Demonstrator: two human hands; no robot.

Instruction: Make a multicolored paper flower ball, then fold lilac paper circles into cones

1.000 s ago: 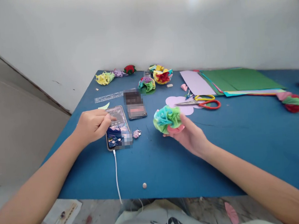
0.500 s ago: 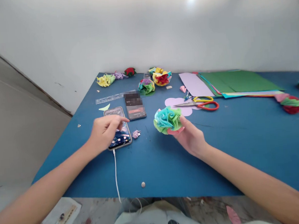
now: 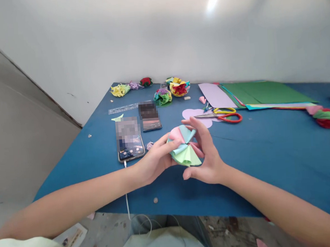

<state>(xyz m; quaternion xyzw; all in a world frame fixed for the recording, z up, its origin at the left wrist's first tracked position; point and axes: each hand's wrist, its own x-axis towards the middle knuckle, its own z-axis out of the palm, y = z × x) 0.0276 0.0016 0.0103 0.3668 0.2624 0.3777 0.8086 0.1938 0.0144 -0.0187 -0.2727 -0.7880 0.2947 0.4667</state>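
Note:
A paper flower [image 3: 186,157] is in my left hand [image 3: 153,160], whose thumb presses on its face and whose other fingers go behind it. Folded pink, light blue and pale green petals meet at its middle. My right hand [image 3: 209,154] curves around the flower's right side. Its fingers reach over the top, and its thumb is spread apart below the lower edge. Whether the right fingertips touch the petals is unclear. Just behind lie scissors [image 3: 229,117] with yellow and red handles, over a lilac paper flower shape [image 3: 191,114].
Two phones, one with a cable [image 3: 131,150] and one darker [image 3: 150,119], lie left of centre. A clear ruler [image 3: 124,108] and several paper flowers [image 3: 179,88] are farther back. Coloured sheets [image 3: 267,92] are stacked at the back right. Another paper flower [image 3: 327,118] lies far right.
My left hand has moved right from above the charging phone and taken hold of the flower. The flower has turned to show its folded side. My right hand's fingers have spread.

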